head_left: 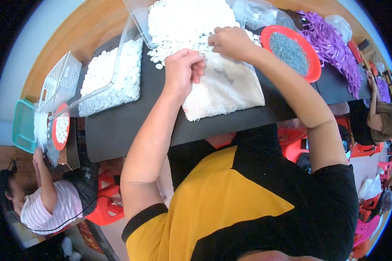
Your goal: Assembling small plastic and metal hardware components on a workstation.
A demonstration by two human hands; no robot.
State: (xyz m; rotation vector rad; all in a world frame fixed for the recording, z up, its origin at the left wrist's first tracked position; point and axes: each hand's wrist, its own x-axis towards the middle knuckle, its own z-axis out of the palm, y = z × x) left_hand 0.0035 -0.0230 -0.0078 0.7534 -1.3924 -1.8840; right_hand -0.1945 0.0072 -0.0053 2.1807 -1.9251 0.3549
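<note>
Where white oval pieces (pixel 189 19) heap just beyond the cream cloth (pixel 224 98), the nearer right hand (pixel 231 42) curls at their edge, the left hand (pixel 181 69) half-curled beside the cloth — gripping or not, I cannot tell.

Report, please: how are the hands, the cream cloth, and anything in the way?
Left hand curled beside cream cloth; right hand near its far edge, grips unclear. Cloth lying on black table. White pieces crowding its far side.
</note>
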